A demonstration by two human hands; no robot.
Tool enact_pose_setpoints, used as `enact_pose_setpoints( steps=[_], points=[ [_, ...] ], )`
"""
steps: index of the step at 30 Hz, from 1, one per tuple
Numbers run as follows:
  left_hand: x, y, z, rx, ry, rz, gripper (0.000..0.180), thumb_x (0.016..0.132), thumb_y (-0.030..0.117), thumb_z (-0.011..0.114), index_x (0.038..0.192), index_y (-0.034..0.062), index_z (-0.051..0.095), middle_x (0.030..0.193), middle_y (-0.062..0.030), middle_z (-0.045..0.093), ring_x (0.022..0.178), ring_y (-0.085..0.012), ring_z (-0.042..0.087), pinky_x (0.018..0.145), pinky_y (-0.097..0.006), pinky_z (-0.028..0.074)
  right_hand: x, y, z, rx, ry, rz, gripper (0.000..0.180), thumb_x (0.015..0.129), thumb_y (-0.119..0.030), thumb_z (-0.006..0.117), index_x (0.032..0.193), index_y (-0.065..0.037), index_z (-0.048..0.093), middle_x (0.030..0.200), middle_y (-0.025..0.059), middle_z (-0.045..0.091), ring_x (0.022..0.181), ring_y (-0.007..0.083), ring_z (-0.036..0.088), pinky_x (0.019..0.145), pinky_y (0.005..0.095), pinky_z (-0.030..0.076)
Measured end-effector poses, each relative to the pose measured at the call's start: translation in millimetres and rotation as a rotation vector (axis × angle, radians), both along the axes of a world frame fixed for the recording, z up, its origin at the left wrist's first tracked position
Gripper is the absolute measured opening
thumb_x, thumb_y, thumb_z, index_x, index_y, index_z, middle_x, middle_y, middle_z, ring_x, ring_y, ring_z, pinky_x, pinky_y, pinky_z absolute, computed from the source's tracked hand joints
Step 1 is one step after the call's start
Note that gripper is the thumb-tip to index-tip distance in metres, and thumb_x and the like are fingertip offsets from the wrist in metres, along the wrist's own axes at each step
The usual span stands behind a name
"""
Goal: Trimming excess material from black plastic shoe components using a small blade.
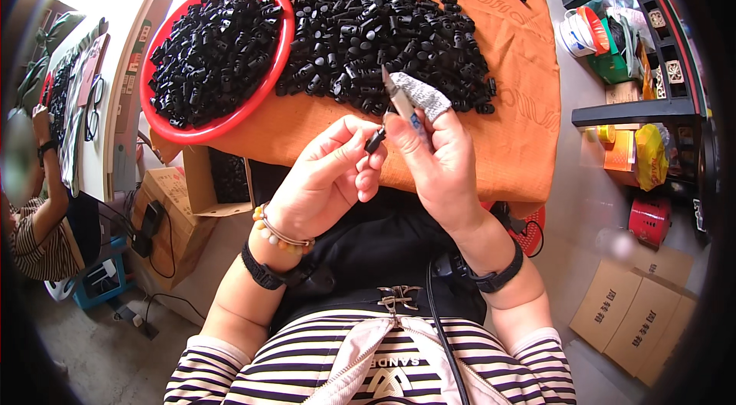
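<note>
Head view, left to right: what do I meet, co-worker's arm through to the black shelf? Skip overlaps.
Co-worker's arm → red basin heaped with black parts → wearer's left hand → wearer's right hand → black shelf.

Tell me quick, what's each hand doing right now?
Left hand: closed, pinching a small black piece.
Right hand: closed, holding a slim pointed tool, tip up; exact type unclear.

1. Flattened brown cardboard [636, 319], near right: large dark printed characters, twice.
2. Striped top [322, 355], near centre: pale capital letters beside an emblem.
3. Pale tool [405, 107], centre: blue marking, too small to read.
4. Brown carton [178, 228], left: faint reddish print, unreadable.
</note>
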State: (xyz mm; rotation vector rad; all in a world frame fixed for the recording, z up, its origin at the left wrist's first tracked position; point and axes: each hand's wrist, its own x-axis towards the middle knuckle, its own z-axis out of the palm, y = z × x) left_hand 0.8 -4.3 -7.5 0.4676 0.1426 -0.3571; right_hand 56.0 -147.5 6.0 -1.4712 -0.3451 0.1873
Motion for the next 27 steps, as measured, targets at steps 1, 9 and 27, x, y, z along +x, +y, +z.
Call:
enact_pose_setpoints(
  steps=[1, 9, 27],
  points=[
    [0, 1, 0, 0.009, -0.004, 0.017, 0.018, 0.093, 0.019, 0.049, 0.107, 0.0069, 0.051, 0.085, -0.0034, 0.053, 0.064, -0.0078, 0.049, 0.057, -0.021, 0.044, 1, -1, -1, 0.001, 0.001, 0.002, 0.039, 0.087, -0.013, 0.061, 0.120, 0.004, 0.048, 0.087, 0.0015, 0.059, 0.072, 0.0020, 0.050, 0.064, 0.0167, 0.043],
    [1, 20, 1, 0.201, -0.037, 0.161, 0.022, 0.093, 0.018, 0.047, 0.112, 0.0057, 0.047, 0.081, -0.0024, 0.047, 0.065, -0.0070, 0.044, 0.055, -0.021, 0.038, 3, -20, 0, -0.020, 0.212, -0.049, 0.031, 0.091, -0.012, 0.055, 0.119, 0.000, 0.051, 0.087, -0.0056, 0.050, 0.072, 0.0014, 0.039, 0.063, 0.0156, 0.035],
    [7, 72, 14, 0.463, -0.063, 0.494, 0.025, 0.093, 0.014, 0.045, 0.115, 0.0015, 0.047, 0.088, -0.0055, 0.059, 0.070, -0.0093, 0.056, 0.065, -0.021, 0.047, -4, -30, -10, -0.162, 0.212, -0.034, 0.035, 0.093, -0.019, 0.051, 0.120, 0.003, 0.050, 0.089, -0.0015, 0.053, 0.074, 0.0034, 0.041, 0.066, 0.0173, 0.037]
  ],
)
